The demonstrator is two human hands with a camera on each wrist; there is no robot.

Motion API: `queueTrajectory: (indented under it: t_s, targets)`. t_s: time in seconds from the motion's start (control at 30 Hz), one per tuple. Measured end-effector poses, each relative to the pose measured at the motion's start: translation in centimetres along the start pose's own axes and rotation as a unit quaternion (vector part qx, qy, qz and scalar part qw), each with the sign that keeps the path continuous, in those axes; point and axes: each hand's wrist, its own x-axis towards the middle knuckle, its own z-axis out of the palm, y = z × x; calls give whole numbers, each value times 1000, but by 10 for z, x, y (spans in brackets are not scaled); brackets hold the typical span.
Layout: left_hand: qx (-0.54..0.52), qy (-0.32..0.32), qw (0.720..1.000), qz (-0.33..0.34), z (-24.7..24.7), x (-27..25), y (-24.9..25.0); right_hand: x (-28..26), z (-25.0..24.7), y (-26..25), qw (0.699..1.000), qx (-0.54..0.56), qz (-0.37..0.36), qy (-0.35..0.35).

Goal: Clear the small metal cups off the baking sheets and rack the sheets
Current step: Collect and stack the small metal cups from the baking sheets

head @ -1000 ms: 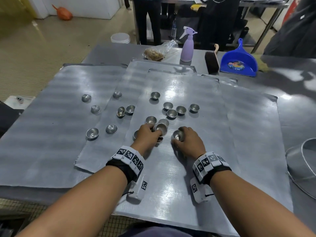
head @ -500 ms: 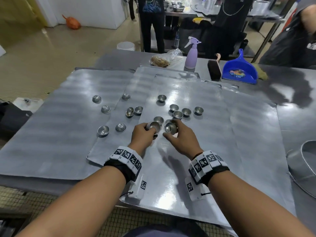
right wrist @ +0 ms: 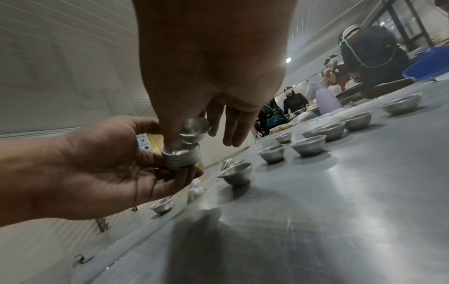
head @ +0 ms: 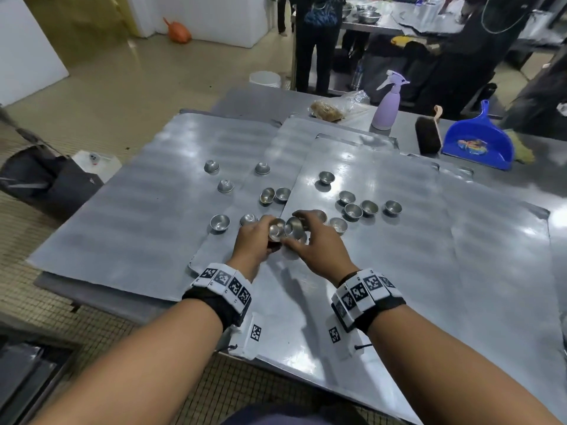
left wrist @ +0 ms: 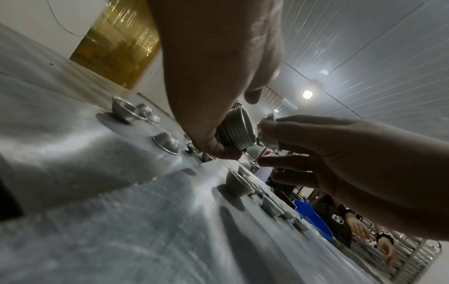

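My left hand grips a nested stack of small metal cups, held a little above the sheets. Beside it my right hand pinches a single cup with thumb and forefinger, its base right at the stack's open top. Several loose cups stand on the overlapping baking sheets, some upside down at the left.
At the table's far edge stand a lilac spray bottle, a brush, a blue dustpan and a bag of food. A round metal rim shows at the right edge. People stand behind the table.
Both hands have lifted off the sheet and come together. The right hand's cup has moved left up to the top of the stack in the left hand.
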Motion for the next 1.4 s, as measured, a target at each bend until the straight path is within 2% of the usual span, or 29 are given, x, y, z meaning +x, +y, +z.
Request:
queueTrajectory:
  t_s: [0.23,0.37,0.53,0.63,0.87,1.2,1.4]
  targets:
    - [2,-63,998,5,-9,3,1,12,17,-11,999,-3,-4,-39]
    - [44,-17,999,7,-20,16,0,17,18,-8,997,-13,7,-70]
    - [79,28,996,12,-32,31,-3,25,17,18,995,-82,40,-36]
    - [93,25,995,7,-32,33,-4,28,20,30,990,-108,64,-58]
    - [111,-5,993,-28,-29,32,-3,32,24,36,987,-121,58,-89]
    - [233,-35,972,9,-32,21,3,16,18,23,991,-101,83,-41]
    - [245,-41,968,39,-29,12,0,0,13,27,989,-86,109,-55]
